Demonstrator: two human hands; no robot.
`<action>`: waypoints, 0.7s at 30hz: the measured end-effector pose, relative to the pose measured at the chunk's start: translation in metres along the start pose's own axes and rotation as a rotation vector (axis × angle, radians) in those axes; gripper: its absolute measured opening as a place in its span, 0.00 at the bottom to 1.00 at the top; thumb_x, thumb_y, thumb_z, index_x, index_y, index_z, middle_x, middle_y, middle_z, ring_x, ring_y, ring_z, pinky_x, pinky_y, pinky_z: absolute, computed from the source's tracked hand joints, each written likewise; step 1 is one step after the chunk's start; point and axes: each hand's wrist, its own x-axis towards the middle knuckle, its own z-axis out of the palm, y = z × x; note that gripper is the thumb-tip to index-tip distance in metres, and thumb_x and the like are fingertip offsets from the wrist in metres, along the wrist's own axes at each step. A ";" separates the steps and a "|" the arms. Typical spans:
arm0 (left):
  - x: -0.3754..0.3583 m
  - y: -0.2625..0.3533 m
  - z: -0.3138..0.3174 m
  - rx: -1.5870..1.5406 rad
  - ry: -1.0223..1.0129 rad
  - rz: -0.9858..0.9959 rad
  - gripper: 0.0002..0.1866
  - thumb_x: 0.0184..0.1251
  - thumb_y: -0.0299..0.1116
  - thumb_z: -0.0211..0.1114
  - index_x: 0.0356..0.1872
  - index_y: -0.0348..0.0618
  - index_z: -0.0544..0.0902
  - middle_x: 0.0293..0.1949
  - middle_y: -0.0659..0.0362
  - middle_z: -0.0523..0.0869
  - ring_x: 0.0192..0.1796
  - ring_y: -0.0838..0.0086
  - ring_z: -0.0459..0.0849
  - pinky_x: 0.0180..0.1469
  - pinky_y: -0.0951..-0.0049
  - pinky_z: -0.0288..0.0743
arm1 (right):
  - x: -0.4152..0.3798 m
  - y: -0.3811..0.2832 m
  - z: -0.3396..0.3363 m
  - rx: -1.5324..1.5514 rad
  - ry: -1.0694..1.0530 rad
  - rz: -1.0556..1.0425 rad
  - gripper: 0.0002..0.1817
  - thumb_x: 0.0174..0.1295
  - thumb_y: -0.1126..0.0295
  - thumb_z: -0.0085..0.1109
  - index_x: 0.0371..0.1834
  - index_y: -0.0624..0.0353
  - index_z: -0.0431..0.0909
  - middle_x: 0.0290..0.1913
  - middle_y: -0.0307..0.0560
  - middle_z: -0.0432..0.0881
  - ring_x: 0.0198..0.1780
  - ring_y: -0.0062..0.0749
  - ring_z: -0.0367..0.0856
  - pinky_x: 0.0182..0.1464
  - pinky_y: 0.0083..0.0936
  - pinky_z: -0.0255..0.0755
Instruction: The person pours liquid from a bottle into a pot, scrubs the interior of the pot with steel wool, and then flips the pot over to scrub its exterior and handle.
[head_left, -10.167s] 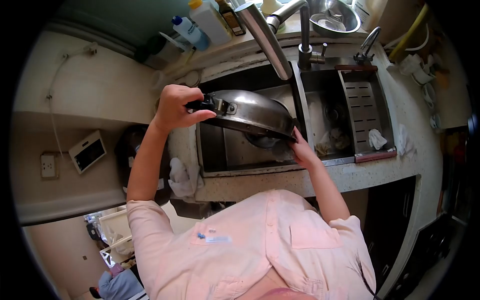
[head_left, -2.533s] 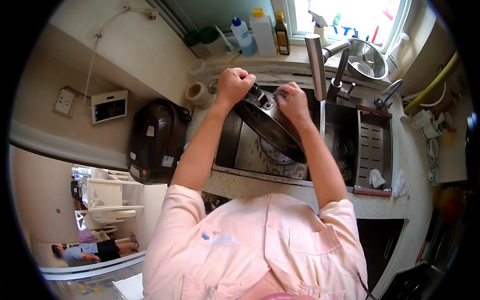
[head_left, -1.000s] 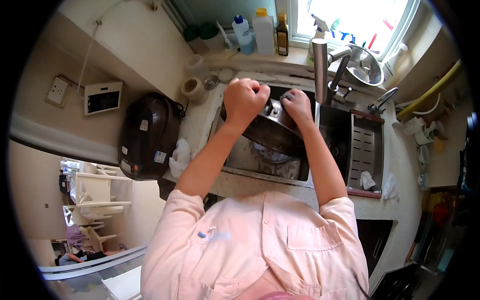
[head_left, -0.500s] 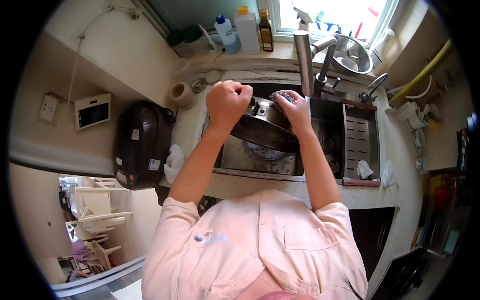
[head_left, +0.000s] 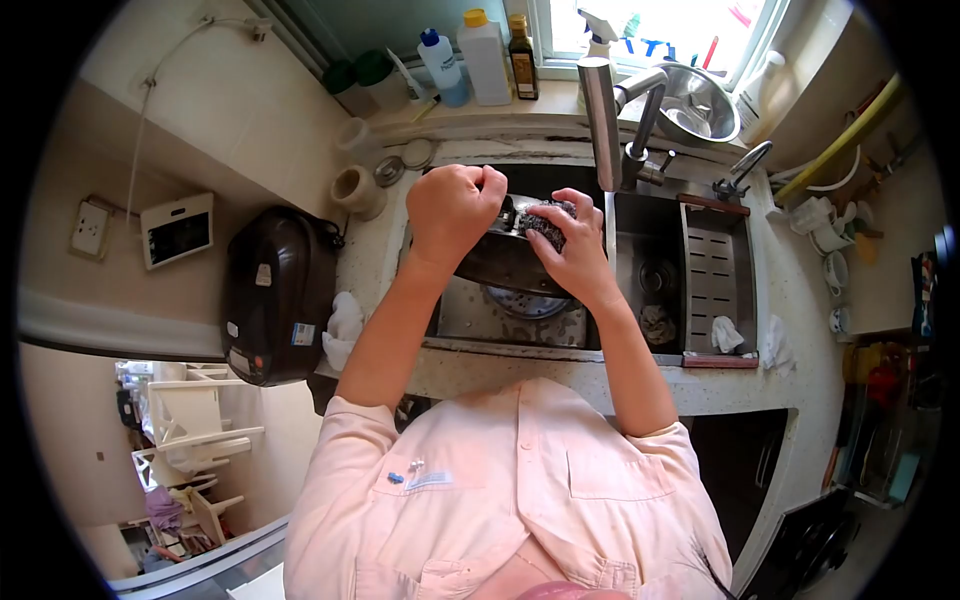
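A dark metal pan (head_left: 510,264) is tilted over the left basin of the sink (head_left: 470,325). My left hand (head_left: 452,210) is closed in a fist at the pan's upper left, around its handle, most of which the fingers hide. A steel wool scrubber (head_left: 545,228) lies under the curled fingers of my right hand (head_left: 574,245), pressed against the pan's side near the handle mount. Below the pan, a round metal piece (head_left: 527,302) shows in the basin.
The tall faucet (head_left: 600,125) rises just right of my right hand. Further right are a second basin (head_left: 655,275) and a slotted drain tray (head_left: 712,270). Bottles (head_left: 487,60) and a steel bowl (head_left: 697,105) line the back. A dark rice cooker (head_left: 280,295) stands left.
My right hand has moved left and slightly down along the pan with the scrubber, its fingers now spread more over it. The pan has shifted a little to the left.
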 end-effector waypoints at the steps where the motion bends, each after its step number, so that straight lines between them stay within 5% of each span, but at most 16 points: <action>1: 0.000 0.001 0.000 -0.002 -0.007 0.003 0.17 0.53 0.38 0.55 0.10 0.40 0.77 0.11 0.50 0.72 0.16 0.56 0.73 0.19 0.63 0.65 | 0.003 0.003 0.000 0.046 -0.023 0.003 0.14 0.46 0.68 0.65 0.38 0.51 0.79 0.45 0.46 0.73 0.48 0.46 0.69 0.54 0.34 0.62; 10: -0.002 0.003 -0.005 -0.001 -0.088 0.101 0.19 0.57 0.40 0.54 0.11 0.39 0.75 0.14 0.49 0.72 0.18 0.55 0.72 0.20 0.62 0.62 | 0.029 -0.004 0.013 0.095 -0.075 -0.018 0.07 0.39 0.77 0.61 0.25 0.59 0.77 0.30 0.49 0.78 0.36 0.48 0.75 0.43 0.36 0.69; 14: -0.003 0.005 -0.003 -0.013 -0.077 0.070 0.19 0.56 0.39 0.55 0.10 0.39 0.74 0.13 0.50 0.71 0.17 0.56 0.72 0.20 0.62 0.62 | 0.044 0.014 0.027 0.221 0.028 0.162 0.08 0.43 0.72 0.59 0.27 0.62 0.78 0.31 0.55 0.80 0.35 0.48 0.79 0.40 0.33 0.73; 17: -0.006 0.004 -0.004 -0.015 -0.027 0.089 0.19 0.56 0.39 0.55 0.10 0.39 0.73 0.12 0.49 0.70 0.15 0.57 0.71 0.18 0.63 0.60 | 0.046 0.017 0.013 0.310 -0.124 0.340 0.10 0.44 0.70 0.62 0.30 0.63 0.80 0.31 0.53 0.80 0.37 0.41 0.81 0.42 0.29 0.73; 21: -0.007 0.002 -0.004 -0.025 -0.016 0.038 0.19 0.56 0.39 0.55 0.10 0.39 0.73 0.12 0.50 0.70 0.15 0.57 0.70 0.18 0.63 0.60 | 0.019 0.000 0.021 0.223 -0.006 0.034 0.07 0.41 0.72 0.62 0.26 0.61 0.80 0.33 0.51 0.79 0.38 0.46 0.78 0.43 0.33 0.72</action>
